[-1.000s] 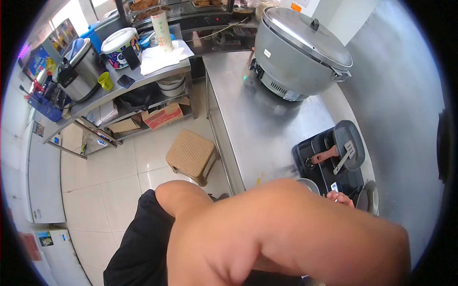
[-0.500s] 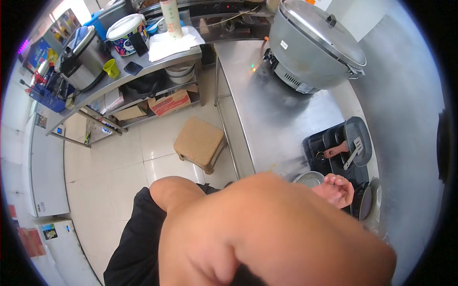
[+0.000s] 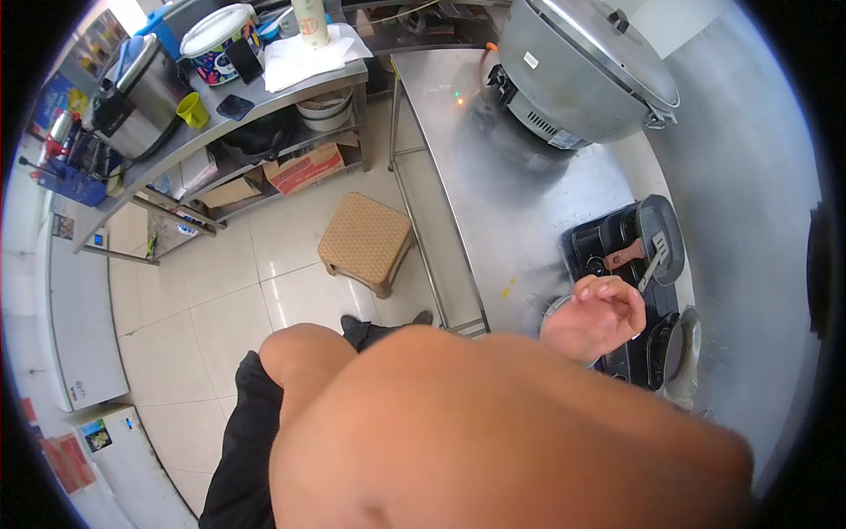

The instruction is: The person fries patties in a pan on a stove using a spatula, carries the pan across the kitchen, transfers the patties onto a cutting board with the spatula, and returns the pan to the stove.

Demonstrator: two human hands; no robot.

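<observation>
My right hand [image 3: 595,319] is partly visible beyond the blurred bare skin filling the foreground. Its palm shows, with fingers loosely bent and somewhat apart, and nothing can be made out in it. It is above the round metal vessel [image 3: 556,306] and the left edge of the black stove [image 3: 585,240]. A grey pan [image 3: 659,238] with a brown handle rests on the stove, and a slotted spatula [image 3: 658,257] lies across it. My left hand does not show.
A large grey cooker [image 3: 577,84] stands on the steel counter [image 3: 441,115]. Left of the counter, a tan stool [image 3: 366,236] is on the tiled floor. A steel shelf unit [image 3: 256,104] holds a patterned tub [image 3: 216,48], a yellow-green cup [image 3: 192,110] and a phone [image 3: 234,107]. More pans sit at right.
My right hand has moved up and left, and more of its palm and fingers show. The view has shifted, so the cooker and stove appear higher and farther right.
</observation>
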